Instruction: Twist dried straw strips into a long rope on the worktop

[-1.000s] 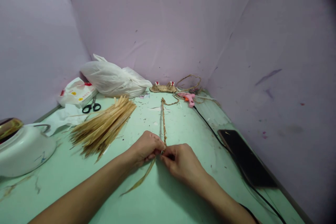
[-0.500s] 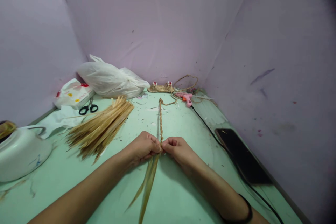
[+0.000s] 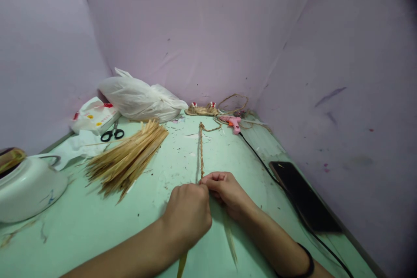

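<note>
A thin braided straw cord (image 3: 201, 147) runs straight across the green table (image 3: 97, 221) from the back toward me. My left hand (image 3: 189, 213) is closed in a fist at the cord's near end, its knuckles covering the braid point. My right hand (image 3: 224, 189) is beside it, fingers curled and pinching the cord's end. Loose straw strips (image 3: 232, 247) trail from under both hands toward me. A black band circles my right wrist.
A bundle of straw strips (image 3: 128, 156) lies to the left. Black scissors (image 3: 112, 134), white plastic bags (image 3: 140, 97) and a white pot (image 3: 29, 184) are further left. A pink glue gun (image 3: 232, 122) with its black cable, woven straw pieces (image 3: 203, 109) and a dark phone (image 3: 302, 195) lie right.
My left hand has drawn back toward me and rolled over into a fist above the braid end. The loose strips have spread apart, one now trailing under my right forearm.
</note>
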{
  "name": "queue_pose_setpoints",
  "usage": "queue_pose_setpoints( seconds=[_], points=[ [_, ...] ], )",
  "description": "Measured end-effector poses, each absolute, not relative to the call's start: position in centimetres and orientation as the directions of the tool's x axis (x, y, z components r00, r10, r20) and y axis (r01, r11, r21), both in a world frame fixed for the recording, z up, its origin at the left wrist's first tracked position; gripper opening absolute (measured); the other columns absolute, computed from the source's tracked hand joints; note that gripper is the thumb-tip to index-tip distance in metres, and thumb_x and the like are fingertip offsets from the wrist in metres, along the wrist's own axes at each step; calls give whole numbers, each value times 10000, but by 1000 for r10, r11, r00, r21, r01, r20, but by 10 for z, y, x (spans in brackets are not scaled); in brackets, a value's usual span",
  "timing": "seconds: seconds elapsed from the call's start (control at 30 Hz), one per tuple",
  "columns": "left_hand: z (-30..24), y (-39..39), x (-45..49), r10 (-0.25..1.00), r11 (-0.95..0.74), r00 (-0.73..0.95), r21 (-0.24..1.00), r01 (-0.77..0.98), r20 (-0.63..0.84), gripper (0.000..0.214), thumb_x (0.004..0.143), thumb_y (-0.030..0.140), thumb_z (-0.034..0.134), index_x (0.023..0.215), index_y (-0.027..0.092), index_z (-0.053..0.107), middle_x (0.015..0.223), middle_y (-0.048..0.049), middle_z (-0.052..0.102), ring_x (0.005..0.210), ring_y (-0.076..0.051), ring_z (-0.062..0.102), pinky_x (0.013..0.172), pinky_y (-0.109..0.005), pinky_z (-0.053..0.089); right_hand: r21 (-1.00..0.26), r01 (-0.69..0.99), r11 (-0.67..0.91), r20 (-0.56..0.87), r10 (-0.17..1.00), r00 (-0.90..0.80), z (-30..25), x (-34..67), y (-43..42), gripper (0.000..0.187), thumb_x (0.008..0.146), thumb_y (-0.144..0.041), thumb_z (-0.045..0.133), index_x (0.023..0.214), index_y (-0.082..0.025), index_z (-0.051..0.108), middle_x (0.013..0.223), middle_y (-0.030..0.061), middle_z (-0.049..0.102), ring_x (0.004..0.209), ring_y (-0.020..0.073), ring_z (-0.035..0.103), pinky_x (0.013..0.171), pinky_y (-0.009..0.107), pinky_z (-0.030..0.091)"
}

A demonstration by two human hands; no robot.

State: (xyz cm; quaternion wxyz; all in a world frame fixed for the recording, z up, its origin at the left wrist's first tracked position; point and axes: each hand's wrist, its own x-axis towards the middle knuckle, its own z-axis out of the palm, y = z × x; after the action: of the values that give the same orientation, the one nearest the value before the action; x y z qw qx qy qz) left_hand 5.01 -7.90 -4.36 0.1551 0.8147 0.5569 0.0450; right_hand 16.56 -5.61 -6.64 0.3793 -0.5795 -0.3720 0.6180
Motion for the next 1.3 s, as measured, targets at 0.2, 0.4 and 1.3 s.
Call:
queue_pose_setpoints(
  seconds=[0.2, 0.4, 1.3],
  points=[
    [-44, -73, 45, 879, -417, 469, 340, 843, -83, 224, 709, 195, 420, 754, 125, 628, 675, -114, 627, 622, -206, 573, 585, -286, 379, -901, -158, -405, -387, 913, -131, -68, 170, -54, 171, 447, -176, 704, 562, -110, 597, 564, 14, 594, 502, 75, 475, 511, 209, 351],
    [-30, -36, 29, 945, 129, 174, 805, 579, -276, 178, 664, 279, 486, 690, 138, 591, 520, 1, 554, 378, -81, 430, 393, -200, 286, -886, -134, -443, -418, 890, -179, -67, 173, -54, 213, 451, -211, 717, 612, -109, 622, 554, 16, 610, 488, 84, 503, 516, 217, 370],
    [-54, -36, 39, 818, 416, 306, 868, 270, -487, 147, 497, 148, 459, 389, 173, 363, 318, 82, 236, 299, -32, 152, 332, -210, 79, -654, 749, 105, -45, 983, -176, -54, 162, -84, 195, 669, -179, 465, 597, -160, 646, 514, 14, 597, 464, 99, 458, 442, 215, 251]
  ],
)
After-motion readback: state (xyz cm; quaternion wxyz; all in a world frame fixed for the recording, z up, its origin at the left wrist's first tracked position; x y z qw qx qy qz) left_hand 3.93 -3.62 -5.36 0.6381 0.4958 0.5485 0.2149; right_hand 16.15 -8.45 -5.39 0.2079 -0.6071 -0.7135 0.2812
